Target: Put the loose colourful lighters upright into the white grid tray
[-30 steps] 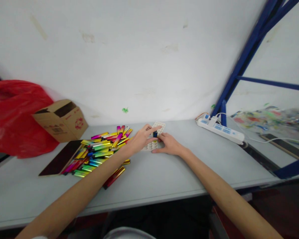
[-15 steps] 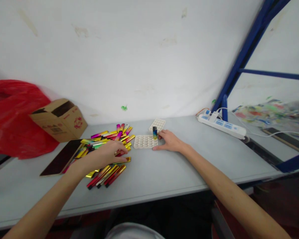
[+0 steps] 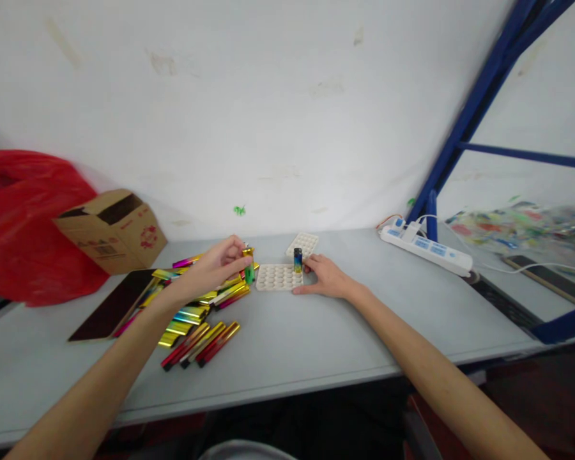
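Observation:
A green and gold lighter [image 3: 249, 267] is pinched upright in my left hand [image 3: 223, 260], just left of the near white tray [image 3: 275, 278] with its rows of round holes. One dark blue and yellow lighter [image 3: 298, 260] stands at the tray's right end. My right hand [image 3: 328, 276] rests beside that end, thumb and fingers apart, holding nothing that I can see. Behind lies a second white tray [image 3: 304, 243]. Under and around my left hand spreads a pile of shiny coloured lighters [image 3: 191, 313], with several red and gold ones [image 3: 211, 344] lined up in front.
A dark flat panel [image 3: 112, 305] lies left of the pile. Behind it are an open cardboard box [image 3: 119, 236] and a red plastic bag [image 3: 38, 223]. On the right are a white power strip [image 3: 426, 249], blue metal frame bars [image 3: 460, 128] and a phone [image 3: 549, 280].
My left hand has lifted off the pile and moved right and away from me, now with the green and gold lighter in it. My right hand has stayed beside the tray.

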`<state>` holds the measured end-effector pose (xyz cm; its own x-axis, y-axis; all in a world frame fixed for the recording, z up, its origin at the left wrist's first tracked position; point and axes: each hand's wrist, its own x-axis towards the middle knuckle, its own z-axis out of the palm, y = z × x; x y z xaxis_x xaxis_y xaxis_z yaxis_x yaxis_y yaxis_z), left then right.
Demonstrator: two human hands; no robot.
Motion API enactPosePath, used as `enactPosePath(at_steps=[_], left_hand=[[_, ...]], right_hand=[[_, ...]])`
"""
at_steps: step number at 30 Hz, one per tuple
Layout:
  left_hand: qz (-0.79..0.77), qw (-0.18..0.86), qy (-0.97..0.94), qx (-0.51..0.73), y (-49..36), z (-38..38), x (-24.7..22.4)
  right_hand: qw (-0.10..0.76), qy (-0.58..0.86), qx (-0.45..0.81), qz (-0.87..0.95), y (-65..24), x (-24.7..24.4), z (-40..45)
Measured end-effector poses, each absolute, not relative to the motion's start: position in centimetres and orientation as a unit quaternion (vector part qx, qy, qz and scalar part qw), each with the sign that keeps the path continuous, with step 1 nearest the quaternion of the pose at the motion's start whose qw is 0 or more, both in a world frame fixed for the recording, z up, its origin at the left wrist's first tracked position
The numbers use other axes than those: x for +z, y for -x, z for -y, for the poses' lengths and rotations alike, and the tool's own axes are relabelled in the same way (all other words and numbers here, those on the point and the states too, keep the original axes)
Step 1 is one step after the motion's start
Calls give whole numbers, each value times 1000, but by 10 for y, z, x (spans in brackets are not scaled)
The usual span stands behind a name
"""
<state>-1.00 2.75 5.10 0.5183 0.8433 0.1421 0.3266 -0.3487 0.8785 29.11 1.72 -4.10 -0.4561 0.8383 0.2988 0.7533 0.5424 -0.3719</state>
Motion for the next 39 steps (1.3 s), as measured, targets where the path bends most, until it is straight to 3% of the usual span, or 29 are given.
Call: enactPosePath(at_steps=[5, 10, 21, 39], left_hand=[[-344, 571, -596, 448, -6, -43, 36], [-310, 650, -522, 457, -6, -38, 23], [-321, 697, -483, 422, -5, -32, 19], [-326, 684, -520, 394, -12, -20, 19]], right_hand=[[224, 463, 85, 854, -291, -41, -17], [222, 467, 81, 852, -291, -40, -16], [221, 461, 84, 855, -292, -39, -16], [224, 457, 99, 855, -294, -39, -16]])
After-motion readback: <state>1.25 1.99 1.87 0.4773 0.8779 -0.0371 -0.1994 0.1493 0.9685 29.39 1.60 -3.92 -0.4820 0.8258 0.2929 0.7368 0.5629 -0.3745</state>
